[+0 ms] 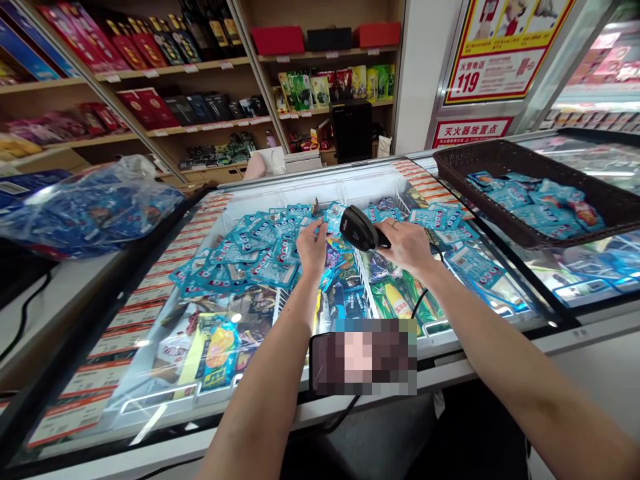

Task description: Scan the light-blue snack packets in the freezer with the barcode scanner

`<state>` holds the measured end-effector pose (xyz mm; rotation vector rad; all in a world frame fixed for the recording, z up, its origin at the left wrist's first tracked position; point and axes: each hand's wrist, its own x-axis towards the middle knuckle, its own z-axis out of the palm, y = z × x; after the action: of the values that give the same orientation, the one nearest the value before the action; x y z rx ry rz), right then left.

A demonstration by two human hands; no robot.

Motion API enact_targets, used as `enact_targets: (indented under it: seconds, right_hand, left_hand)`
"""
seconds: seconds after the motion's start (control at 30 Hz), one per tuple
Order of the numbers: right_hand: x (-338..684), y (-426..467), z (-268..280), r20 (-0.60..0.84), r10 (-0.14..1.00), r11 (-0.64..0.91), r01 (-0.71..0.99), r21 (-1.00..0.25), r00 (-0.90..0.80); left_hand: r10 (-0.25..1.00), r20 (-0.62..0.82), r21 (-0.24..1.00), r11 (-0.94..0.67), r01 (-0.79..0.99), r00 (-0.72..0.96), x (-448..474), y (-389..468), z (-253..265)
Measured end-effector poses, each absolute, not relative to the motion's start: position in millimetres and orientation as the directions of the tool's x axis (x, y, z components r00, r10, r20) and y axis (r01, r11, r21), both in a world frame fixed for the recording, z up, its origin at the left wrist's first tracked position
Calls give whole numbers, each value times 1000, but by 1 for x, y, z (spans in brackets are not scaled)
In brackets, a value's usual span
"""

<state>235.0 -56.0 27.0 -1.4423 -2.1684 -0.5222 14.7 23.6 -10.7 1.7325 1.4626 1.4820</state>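
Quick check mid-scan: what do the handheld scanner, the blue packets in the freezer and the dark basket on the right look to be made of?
Scanner, held in the right hand: likely hard black plastic, with a dull sheen on its head.
Blue packets, one touched by the left hand: thin glossy plastic film, crinkled and catching glints.
Basket: dark brown with a woven-look rim, probably moulded plastic or wicker; cannot tell which.

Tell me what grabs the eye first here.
The heap of shiny blue snack packets filling the open chest freezer at centre. Above it, the right hand grips a black handheld barcode scanner while the left hand touches the packets.
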Motion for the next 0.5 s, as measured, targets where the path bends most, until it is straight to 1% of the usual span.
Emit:
enact_targets:
  seconds: [0.1,0.2,0.3,0.4,0.47,0.5]
  right_hand:
    - [236,-55,27,586,766,303,952,33,-264]
    - [239,-52,26,571,809,181,983,-17,-139]
    - [244,-49,24,536,844,62,996,-71,-15]
    - [249,-47,22,502,861,-32,994,-104,80]
    - [252,-45,22,490,860,-88,988,-127,139]
    - [254,-44,22,489,856,-111,984,-140,166]
  left_hand:
    - [850,513,754,-381,536,-116,15,19,-4]
    - [772,628,585,-388,712,-96,12,12,5]
    - [736,673,405,-291,867,-68,6,8,11]
    - [727,683,286,-185,940,-65,3,5,15]
    - [725,688,219,-207,954,0,4,2,17]
    - [725,685,175,-260,950,72,7,1,18]
